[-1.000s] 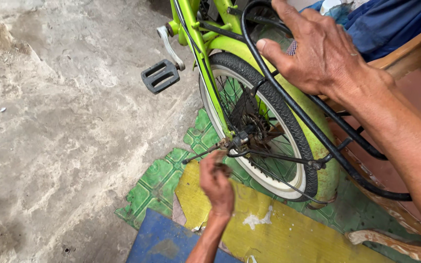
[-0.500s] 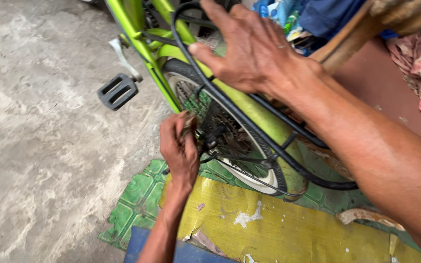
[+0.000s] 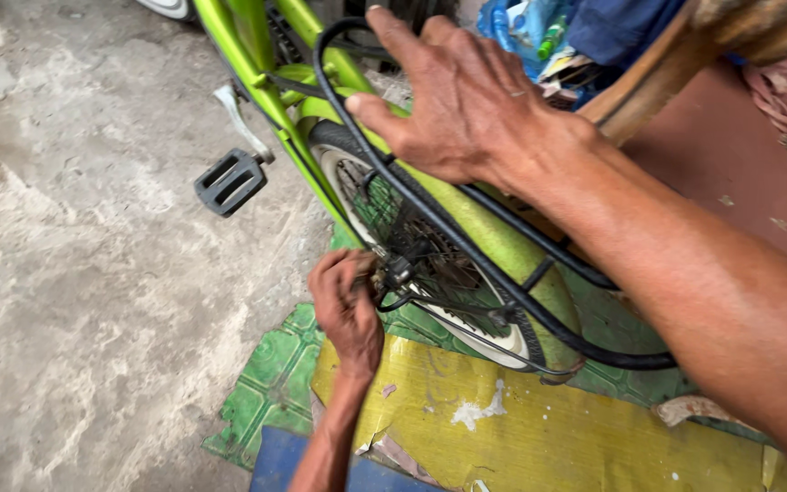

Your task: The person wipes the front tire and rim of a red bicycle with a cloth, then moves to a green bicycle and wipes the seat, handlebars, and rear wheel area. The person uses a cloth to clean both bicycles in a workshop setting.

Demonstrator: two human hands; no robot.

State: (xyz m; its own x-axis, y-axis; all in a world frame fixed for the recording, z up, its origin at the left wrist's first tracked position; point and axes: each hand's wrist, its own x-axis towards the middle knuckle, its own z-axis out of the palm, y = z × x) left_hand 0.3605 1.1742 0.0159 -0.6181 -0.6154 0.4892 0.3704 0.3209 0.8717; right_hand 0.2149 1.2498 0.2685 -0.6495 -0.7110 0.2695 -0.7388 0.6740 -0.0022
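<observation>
Hands: left (image 3: pixel 348 305) at wheel hub (image 3: pixel 403 269); right (image 3: pixel 457 96) on one tyre (image 3: pixel 466 228).

Not much in the way of packaging here, and no screens or signs that I can spot. The only real candidates are up in the top right corner, behind the bike: a crumpled light-blue plastic bag or wrapper (image 3: pixel 514 25) with a small green-and-yellow tube-shaped item (image 3: pixel 550 38) poking out of it, lying tilted. Just below those there's a scrap of pale printed paper or wrapper (image 3: pixel 565 68), wedged against dark blue cloth (image 3: pixel 626 32). It's all bunched together in one heap, partly hidden by the forearm in front, so I can't tell exact shapes or whether any of it carries a proper label.
</observation>
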